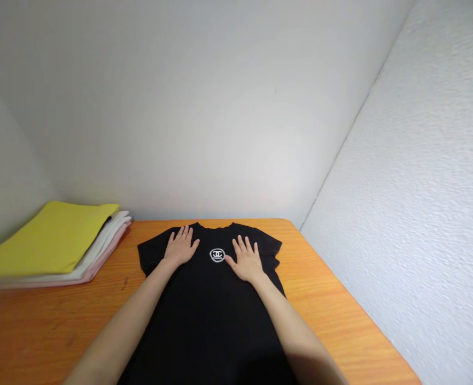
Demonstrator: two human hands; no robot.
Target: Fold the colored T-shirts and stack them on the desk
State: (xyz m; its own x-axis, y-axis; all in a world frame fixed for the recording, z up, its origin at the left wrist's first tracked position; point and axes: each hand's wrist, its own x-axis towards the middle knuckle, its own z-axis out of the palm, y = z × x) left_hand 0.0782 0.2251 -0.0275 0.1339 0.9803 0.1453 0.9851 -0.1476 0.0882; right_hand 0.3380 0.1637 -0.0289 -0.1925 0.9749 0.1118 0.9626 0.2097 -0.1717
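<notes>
A black T-shirt [216, 315] lies spread out on the wooden table, its neckline toward the back wall and its short sleeves out to the sides. On its chest is a round white printed logo [217, 255]. My left hand [180, 247] rests flat on the shirt near the left shoulder, fingers stretched out. Flat on the chest, right of the logo, lies my right hand [246, 260] with its fingers spread and the thumb close to the logo's edge. The right sleeve's edge is wavy. My forearms cover parts of the shirt's sides.
A stack of folded cloths stands at the left, with a yellow cloth [55, 238] on top and white and pink layers below. The orange-brown table [324, 299] meets a white wall [204, 117] at the back and a textured wall [420, 203] along the right.
</notes>
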